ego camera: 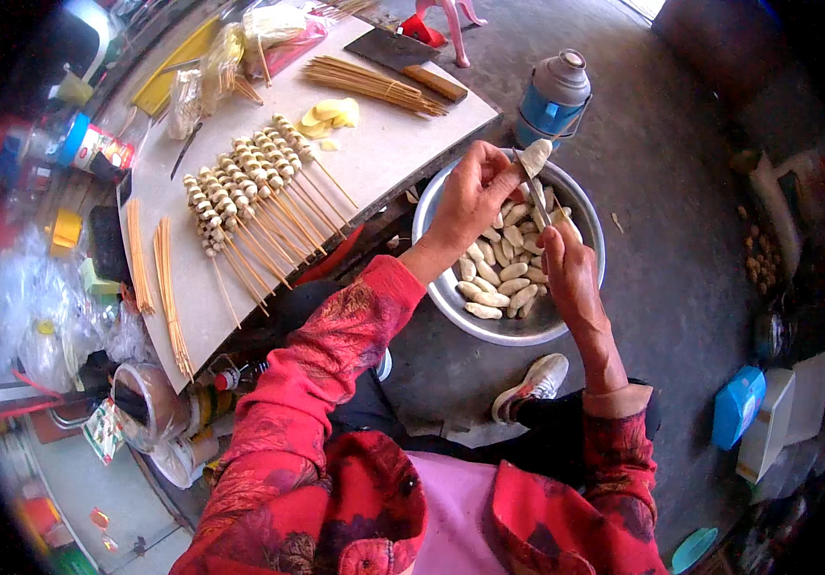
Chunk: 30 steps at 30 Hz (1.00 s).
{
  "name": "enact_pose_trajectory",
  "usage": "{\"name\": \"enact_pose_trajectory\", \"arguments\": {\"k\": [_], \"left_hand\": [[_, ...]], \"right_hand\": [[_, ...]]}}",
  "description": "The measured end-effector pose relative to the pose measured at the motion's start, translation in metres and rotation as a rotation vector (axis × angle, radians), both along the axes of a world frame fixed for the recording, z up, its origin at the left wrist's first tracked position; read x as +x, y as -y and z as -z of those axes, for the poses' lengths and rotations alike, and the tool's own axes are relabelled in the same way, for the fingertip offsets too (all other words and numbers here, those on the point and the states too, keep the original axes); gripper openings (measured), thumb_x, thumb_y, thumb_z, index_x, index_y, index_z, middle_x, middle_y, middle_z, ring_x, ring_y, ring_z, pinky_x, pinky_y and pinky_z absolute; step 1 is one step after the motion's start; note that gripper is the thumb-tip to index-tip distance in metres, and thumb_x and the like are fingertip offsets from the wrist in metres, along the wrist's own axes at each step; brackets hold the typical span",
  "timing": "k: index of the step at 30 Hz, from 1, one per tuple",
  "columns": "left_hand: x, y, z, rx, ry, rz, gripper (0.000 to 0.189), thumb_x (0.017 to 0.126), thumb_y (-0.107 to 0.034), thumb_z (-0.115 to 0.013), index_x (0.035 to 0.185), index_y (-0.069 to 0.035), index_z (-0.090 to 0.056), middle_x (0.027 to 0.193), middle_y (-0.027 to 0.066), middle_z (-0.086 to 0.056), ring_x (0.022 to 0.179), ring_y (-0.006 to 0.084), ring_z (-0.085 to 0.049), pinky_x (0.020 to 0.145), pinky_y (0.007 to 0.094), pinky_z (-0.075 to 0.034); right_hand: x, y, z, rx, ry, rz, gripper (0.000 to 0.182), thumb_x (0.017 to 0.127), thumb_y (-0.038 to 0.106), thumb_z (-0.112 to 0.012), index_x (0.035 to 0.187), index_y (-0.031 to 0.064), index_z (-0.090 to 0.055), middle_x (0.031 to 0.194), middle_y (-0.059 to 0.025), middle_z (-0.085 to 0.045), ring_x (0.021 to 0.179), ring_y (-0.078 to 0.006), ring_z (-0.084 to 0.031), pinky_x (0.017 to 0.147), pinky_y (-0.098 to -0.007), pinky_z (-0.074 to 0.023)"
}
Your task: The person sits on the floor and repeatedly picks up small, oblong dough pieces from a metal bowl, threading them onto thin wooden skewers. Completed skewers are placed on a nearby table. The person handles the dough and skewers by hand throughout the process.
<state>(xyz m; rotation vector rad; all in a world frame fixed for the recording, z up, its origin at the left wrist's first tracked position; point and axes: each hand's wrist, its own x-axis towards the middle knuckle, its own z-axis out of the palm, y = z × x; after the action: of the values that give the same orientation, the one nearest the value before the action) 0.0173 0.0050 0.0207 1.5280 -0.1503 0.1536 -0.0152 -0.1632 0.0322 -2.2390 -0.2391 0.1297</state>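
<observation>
My left hand point(470, 198) reaches over a metal basin point(448, 316) and holds a pale, peeled tuber-like piece point(537, 157) beyond its fingertips. A thin stick seems to show at the piece's far end. In my right hand point(572, 272) is a small knife point(539, 200), its narrow blade lying against the near side of that piece. Another pale piece shows by the right fingers; whether it is held or lies in the basin, I cannot tell. Many whole pale pieces point(513, 272) fill the basin's bottom, partly hidden by both hands.
Left, a light tabletop point(384, 154) bears loaded skewers point(247, 172), yellowish slices point(330, 115), bare bamboo skewers point(369, 85) and a cleaver point(392, 49). A blue-and-grey thermos point(552, 97) stands beyond the basin. My shoe point(533, 384) rests nearby; a pink stool point(452, 29) is at the top.
</observation>
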Motion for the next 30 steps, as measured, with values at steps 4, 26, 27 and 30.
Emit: {"name": "enact_pose_trajectory", "arguments": {"k": [4, 26, 27, 30], "left_hand": [[-0.012, 0.012, 0.008, 0.141, -0.048, 0.061, 0.017, 0.087, -0.02, -0.054, 0.092, -0.004, -0.053, 0.077, 0.0061, -0.059, 0.071, 0.0127, -0.059, 0.062, 0.0279, -0.046], [-0.009, 0.004, -0.008, 0.066, -0.207, 0.196, 0.02, 0.088, -0.021, -0.054, 0.099, -0.005, -0.048, 0.071, 0.0042, -0.058, 0.058, 0.0064, -0.053, 0.047, 0.0185, -0.038], [-0.009, 0.008, -0.004, 0.098, -0.114, 0.17, 0.021, 0.087, -0.02, -0.055, 0.098, -0.004, -0.048, 0.071, 0.0049, -0.058, 0.059, 0.0069, -0.054, 0.048, 0.0193, -0.04], [-0.009, 0.009, 0.0, 0.088, 0.018, 0.08, 0.021, 0.087, -0.02, -0.056, 0.096, -0.003, -0.047, 0.068, 0.0051, -0.058, 0.058, 0.007, -0.055, 0.049, 0.0198, -0.042]], "right_hand": [[0.001, -0.002, 0.002, 0.036, 0.06, -0.019, 0.03, 0.092, 0.027, -0.041, 0.081, 0.002, -0.052, 0.069, -0.0205, -0.057, 0.067, -0.0401, -0.056, 0.058, -0.0451, -0.0406], [0.002, 0.004, 0.005, 0.029, 0.113, -0.023, 0.026, 0.091, 0.027, -0.043, 0.084, 0.0033, -0.049, 0.068, -0.0228, -0.056, 0.069, -0.0425, -0.055, 0.058, -0.0486, -0.0401], [0.003, 0.002, 0.004, 0.043, 0.128, -0.03, 0.026, 0.091, 0.028, -0.043, 0.084, 0.0032, -0.05, 0.068, -0.0228, -0.056, 0.068, -0.0424, -0.055, 0.058, -0.0487, -0.04], [0.004, -0.001, 0.001, 0.067, 0.149, -0.039, 0.028, 0.091, 0.03, -0.043, 0.084, 0.0033, -0.05, 0.068, -0.023, -0.056, 0.068, -0.0421, -0.055, 0.058, -0.0491, -0.0398]]}}
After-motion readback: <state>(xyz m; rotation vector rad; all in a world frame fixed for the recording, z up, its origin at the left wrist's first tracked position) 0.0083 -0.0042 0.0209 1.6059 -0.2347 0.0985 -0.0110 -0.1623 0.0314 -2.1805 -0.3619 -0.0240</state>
